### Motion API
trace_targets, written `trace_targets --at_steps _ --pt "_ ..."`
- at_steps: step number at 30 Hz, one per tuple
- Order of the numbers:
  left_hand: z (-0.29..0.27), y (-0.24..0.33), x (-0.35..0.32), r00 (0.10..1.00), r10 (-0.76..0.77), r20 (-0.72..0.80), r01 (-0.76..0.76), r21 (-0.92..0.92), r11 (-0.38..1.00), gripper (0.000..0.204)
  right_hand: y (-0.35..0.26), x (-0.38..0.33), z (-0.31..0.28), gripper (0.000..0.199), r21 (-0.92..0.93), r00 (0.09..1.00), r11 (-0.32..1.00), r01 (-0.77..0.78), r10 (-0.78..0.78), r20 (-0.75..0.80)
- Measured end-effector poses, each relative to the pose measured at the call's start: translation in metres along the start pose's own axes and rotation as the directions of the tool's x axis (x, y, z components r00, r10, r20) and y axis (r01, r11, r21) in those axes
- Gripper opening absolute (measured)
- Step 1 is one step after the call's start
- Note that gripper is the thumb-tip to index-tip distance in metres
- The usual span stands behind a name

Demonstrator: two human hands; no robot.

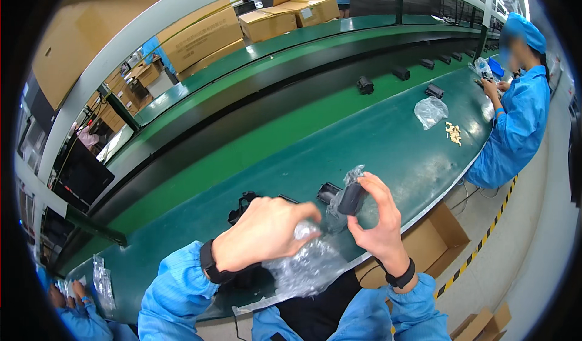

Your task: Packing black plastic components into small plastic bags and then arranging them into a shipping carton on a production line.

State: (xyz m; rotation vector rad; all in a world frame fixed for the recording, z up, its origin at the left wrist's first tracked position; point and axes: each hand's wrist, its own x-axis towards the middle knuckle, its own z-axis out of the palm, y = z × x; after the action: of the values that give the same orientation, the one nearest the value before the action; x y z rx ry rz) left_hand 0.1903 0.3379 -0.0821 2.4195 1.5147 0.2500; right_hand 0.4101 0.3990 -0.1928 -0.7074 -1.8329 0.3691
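Nearest: blue sleeves, black wrist straps on both forearms. Left hand [264, 235] is curled shut, pinching a clear crinkled plastic bag [306, 268] that hangs over the near edge of the bench. Right hand [379, 220] is raised, fingers [381, 186] closed round a small dark grey block-shaped part [351, 198], with the top of the bag film bunched beside it. Both hands are above the near edge of the table, close together.

The surface is a long green work table [388, 141], curved by the lens. Behind the hands lie a black part [327, 190] and more black parts [242, 204], partly hidden by the left hand. Farther along are another clear bag [430, 110], a small pile of pale pieces [453, 133] and one more black part [434, 90].

Beyond the table, a green conveyor belt [273, 129] carries a row of small black units [365, 85]. Cardboard boxes [267, 23] are on the upper tier. An open carton [439, 232] is under the table edge; yellow-black tape [479, 244] is on the floor.

A co-worker in a blue coat and cap [515, 123] is at the far right, and another person's hands [66, 292] are at the lower left.
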Motion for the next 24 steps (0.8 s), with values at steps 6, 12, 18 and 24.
trace_targets --at_steps 6,12,18,24 --pt "-0.006 0.003 0.017 0.973 -0.229 -0.001 0.203 -0.456 0.867 0.044 -0.019 -0.010 0.005 0.074 0.243 0.990 0.960 0.138 -0.143 0.005" --pt "0.008 -0.025 0.016 0.979 -0.205 0.006 0.181 -0.503 0.846 0.030 -0.031 -0.026 0.001 0.072 0.275 0.970 0.956 0.099 -0.154 0.189" --pt "0.011 -0.030 0.011 0.964 -0.252 -0.084 0.182 -0.478 0.859 0.030 -0.024 -0.054 0.016 0.061 -0.007 0.946 0.981 0.193 -0.184 0.268" --pt "0.029 -0.030 -0.001 0.954 -0.281 0.101 0.298 -0.282 0.912 0.033 -0.043 -0.052 0.022 0.054 -0.117 0.894 0.933 0.341 -0.283 0.347"
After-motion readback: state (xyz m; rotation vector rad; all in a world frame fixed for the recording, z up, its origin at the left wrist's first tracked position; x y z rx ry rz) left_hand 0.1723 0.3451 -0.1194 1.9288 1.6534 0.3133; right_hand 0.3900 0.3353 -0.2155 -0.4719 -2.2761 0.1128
